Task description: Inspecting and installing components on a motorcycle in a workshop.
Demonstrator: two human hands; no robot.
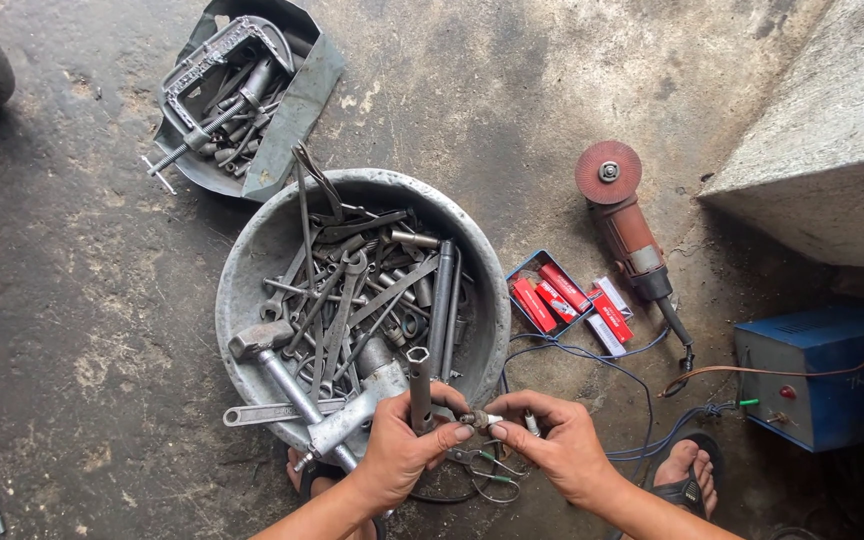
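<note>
Stained concrete floor [72, 300] is seen from above, with a round metal basin [252, 270] of tools at its centre.

Right of the basin, a blue metal box [822, 375] is set, with a red angle grinder [627, 225] between them and small red boxes [567, 300] just beside the basin's rim. Above the basin, a dented tray [297, 100] of tools is laid. At the basin's near edge, a grey socket tube [419, 385] is gripped upright in the closed left hand [402, 450]. A small spark plug [480, 420] is pinched between the fingertips of both hands, the right hand [557, 445] being closed on its pale end.
</note>
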